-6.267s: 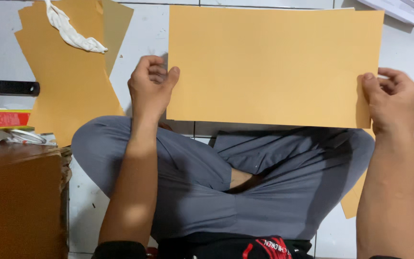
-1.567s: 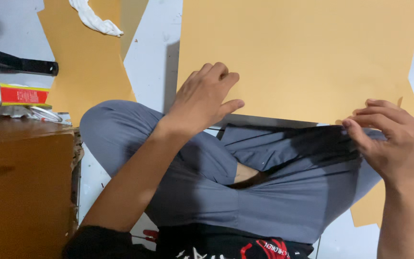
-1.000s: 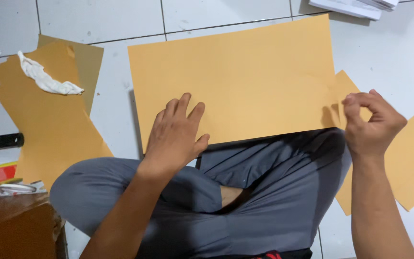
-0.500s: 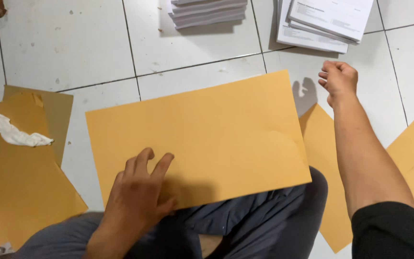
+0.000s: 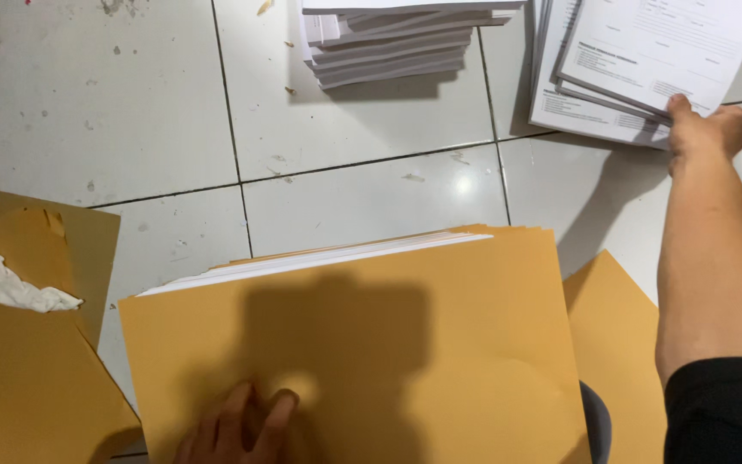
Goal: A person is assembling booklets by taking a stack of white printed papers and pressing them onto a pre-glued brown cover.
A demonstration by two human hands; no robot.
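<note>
Nearest, the left hand (image 5: 234,427) lies flat, fingers spread, on a big tan envelope (image 5: 362,344) at the bottom of the view — pressing it down, gripping nothing. White sheets (image 5: 319,258) show along the envelope's far, open edge, so it looks stuffed: fairly heavy, I judge, and likely to sag and spill if lifted by one corner. Better held along that open edge or supported from beneath. Its paper face looks smooth and will probably slide on the tiles.

More tan envelopes lie to the left (image 5: 27,361), a crumpled white rag (image 5: 10,283) on top of them, and another envelope (image 5: 620,344) pokes out at the right, just beside the stuffed one.

Beyond is a stretch of bare white floor (image 5: 130,112), wide enough for moving things across.

Farthest, the right hand (image 5: 702,129) reaches to a pile of printed papers (image 5: 629,60), thumb over the corner of the top sheets, pinching them — the fingers underneath are hidden. Single sheets are light, floppy and easily creased; the near corner is the free place to take them. A second stack (image 5: 388,39) stands just left, apart from the first.
</note>
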